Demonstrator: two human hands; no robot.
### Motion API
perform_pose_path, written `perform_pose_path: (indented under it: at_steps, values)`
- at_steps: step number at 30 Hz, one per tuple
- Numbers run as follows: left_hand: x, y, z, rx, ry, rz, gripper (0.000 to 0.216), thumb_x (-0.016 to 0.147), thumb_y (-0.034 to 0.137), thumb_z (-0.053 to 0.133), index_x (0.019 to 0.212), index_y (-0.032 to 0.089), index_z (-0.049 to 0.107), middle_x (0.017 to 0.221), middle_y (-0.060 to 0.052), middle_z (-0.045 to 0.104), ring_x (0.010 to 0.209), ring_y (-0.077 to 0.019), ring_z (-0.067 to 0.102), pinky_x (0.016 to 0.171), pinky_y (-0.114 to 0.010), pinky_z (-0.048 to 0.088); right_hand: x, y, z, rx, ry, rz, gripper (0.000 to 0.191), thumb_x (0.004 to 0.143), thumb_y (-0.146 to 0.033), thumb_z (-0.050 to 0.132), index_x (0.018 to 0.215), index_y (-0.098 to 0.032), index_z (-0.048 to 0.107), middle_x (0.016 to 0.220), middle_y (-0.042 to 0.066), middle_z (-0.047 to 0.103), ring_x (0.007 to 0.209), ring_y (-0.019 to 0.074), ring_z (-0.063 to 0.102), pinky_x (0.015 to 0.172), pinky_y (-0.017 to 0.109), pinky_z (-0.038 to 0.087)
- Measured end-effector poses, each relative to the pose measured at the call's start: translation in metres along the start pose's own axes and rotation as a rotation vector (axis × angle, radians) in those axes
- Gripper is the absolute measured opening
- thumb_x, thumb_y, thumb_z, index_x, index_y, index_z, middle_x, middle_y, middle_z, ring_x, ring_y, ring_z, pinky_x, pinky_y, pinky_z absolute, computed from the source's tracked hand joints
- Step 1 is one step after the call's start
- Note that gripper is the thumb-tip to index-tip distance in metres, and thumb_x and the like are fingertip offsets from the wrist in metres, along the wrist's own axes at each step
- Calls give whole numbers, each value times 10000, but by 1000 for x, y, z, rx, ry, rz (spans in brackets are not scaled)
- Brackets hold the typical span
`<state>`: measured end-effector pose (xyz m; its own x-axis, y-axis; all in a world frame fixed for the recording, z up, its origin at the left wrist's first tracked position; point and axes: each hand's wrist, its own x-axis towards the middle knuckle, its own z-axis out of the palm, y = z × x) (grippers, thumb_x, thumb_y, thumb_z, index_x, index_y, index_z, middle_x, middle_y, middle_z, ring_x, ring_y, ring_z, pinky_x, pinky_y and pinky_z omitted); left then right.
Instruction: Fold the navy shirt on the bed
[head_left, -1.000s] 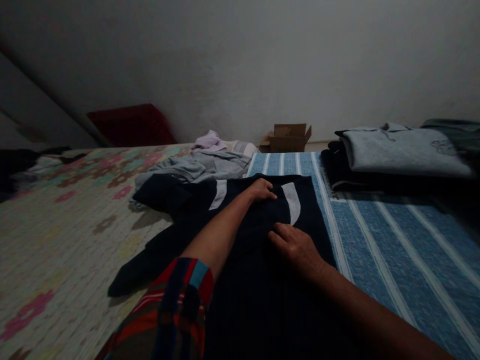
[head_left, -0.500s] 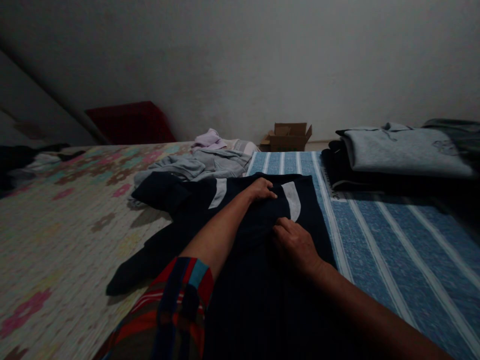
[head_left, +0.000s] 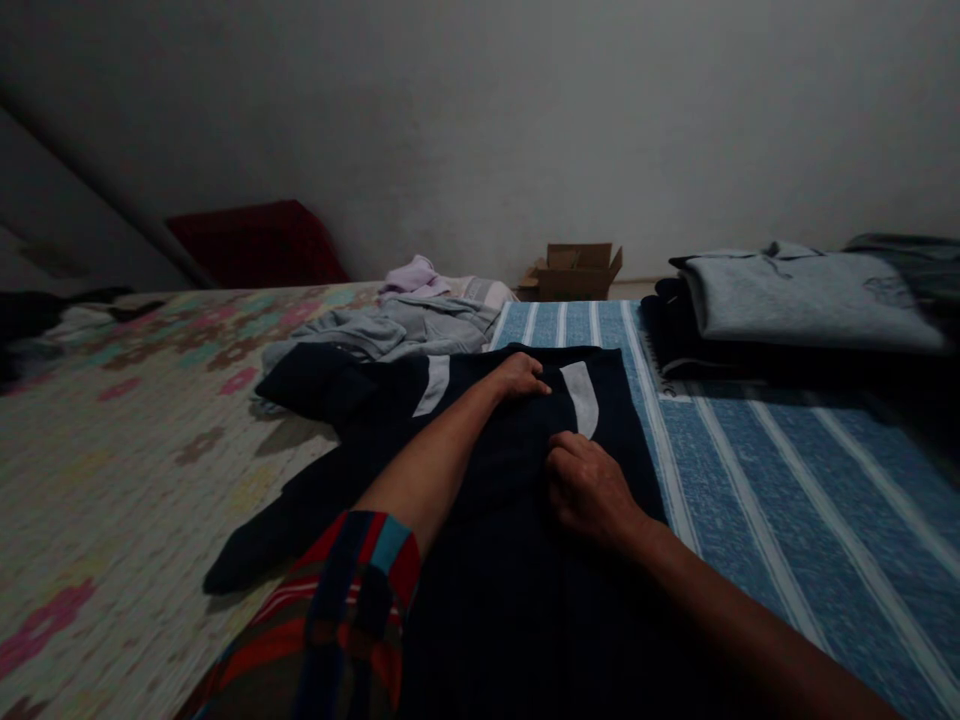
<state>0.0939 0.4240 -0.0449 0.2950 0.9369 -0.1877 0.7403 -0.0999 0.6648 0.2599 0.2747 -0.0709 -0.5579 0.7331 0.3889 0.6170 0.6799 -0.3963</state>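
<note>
A dark navy long-sleeved top (head_left: pixel 480 480) with two pale grey strips lies spread in front of me, one sleeve stretched out to the left. Between the two strips, near the far edge, my left hand (head_left: pixel 519 376) has its fingers closed on the fabric. My right hand (head_left: pixel 589 488) is closer to me, just below the right strip, with curled fingers gripping the same top. Its fingertips are partly hidden by the hand and the dark cloth.
Crumpled grey clothes (head_left: pixel 397 325) and a lilac cloth (head_left: pixel 415 277) lie behind the top. Folded clothes with a grey hoodie (head_left: pixel 802 300) on them are stacked at right on the blue striped cloth (head_left: pixel 750 470). An open cardboard box (head_left: pixel 577 272) stands by the wall. Flowered bedding (head_left: pixel 150 460) covers the left.
Both hands keep their grip at the same spots on the top. The whole view has shifted very slightly.
</note>
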Motion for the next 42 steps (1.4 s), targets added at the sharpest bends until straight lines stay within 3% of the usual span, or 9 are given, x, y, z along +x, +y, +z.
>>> perform_pose_path:
  at_steps: [4, 8, 18, 32, 37, 42]
  values:
    - [3, 1, -1, 32, 22, 21, 214, 549, 254, 696, 499, 168, 507, 449, 85, 374, 480, -94, 359, 482, -250, 244, -1, 0, 0, 10, 7, -19, 26, 783, -160, 530, 766, -170, 546, 828, 38, 543, 758, 153, 456, 673, 284, 336]
    - [3, 1, 0, 54, 26, 31, 204, 556, 266, 686, 504, 170, 514, 461, 80, 386, 500, -103, 372, 496, -256, 244, 0, -2, 2, -69, 9, -41, 116, 871, -244, 504, 829, -184, 595, 810, 32, 563, 753, 156, 458, 667, 288, 316]
    - [2, 2, 0, 91, 46, 30, 222, 561, 270, 692, 507, 175, 498, 466, 80, 377, 512, -108, 374, 510, -262, 253, 3, -10, 1, -216, -4, -37, 139, 873, -175, 497, 802, -196, 615, 765, 27, 566, 729, 163, 439, 624, 297, 278]
    - [-1, 6, 1, 110, 47, 34, 284, 564, 264, 691, 461, 184, 439, 419, 87, 352, 467, -88, 336, 470, -257, 228, 43, -40, -12, -279, -353, 80, 128, 774, -161, 564, 814, -151, 685, 888, 139, 623, 818, 264, 558, 593, 349, 418]
    - [-1, 5, 2, 114, 42, 38, 213, 578, 265, 675, 499, 177, 498, 439, 78, 400, 477, -97, 375, 470, -256, 239, 33, -33, -15, -280, -325, 23, 123, 744, -169, 575, 823, -136, 664, 885, 127, 612, 810, 248, 546, 596, 332, 409]
    - [2, 3, 1, 141, 51, 51, 239, 569, 296, 685, 487, 179, 493, 440, 78, 389, 477, -98, 372, 478, -256, 237, 7, -20, -17, -218, -197, -184, 72, 754, -125, 549, 776, -146, 614, 813, 82, 560, 744, 196, 466, 602, 316, 372]
